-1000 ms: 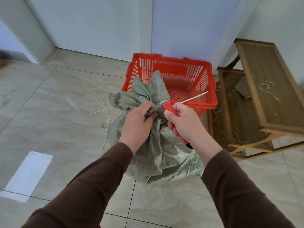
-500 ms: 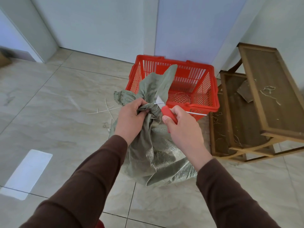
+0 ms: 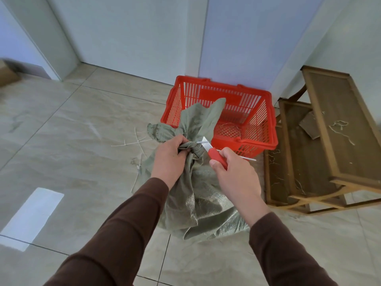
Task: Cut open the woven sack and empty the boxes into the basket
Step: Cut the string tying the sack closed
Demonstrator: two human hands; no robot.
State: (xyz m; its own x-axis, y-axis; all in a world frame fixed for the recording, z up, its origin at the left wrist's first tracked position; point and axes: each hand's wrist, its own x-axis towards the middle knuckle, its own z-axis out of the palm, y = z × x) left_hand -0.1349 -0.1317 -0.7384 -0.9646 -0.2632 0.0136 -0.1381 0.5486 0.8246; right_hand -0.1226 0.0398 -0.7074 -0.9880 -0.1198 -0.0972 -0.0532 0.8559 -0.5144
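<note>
Green woven plastic makes up the sack (image 3: 198, 195), which stands on the tiled floor (image 3: 68, 153) just in front of the basket (image 3: 255, 145). Its neck is bunched and tied with a white tie (image 3: 199, 142), and the loose top flaps rise above the knot, overlapping the basket's near-left corner. The left hand (image 3: 170, 156) grips the gathered neck from the left, fingers curled tight round the cloth just below the tie. The right hand (image 3: 233, 174) is to the right of the neck, closed round the red handle of a knife (image 3: 216, 154); the short blade points up and left, its tip at the tie, right beside the left hand's fingers. A thin white strand runs out to the right past the right hand. The sack's body bulges below and between both forearms. The red basket holds only a few fibres. To the right are wooden stands (image 3: 338, 129) littered with threads; white strips (image 3: 132, 142) lie on the floor to the left.
</note>
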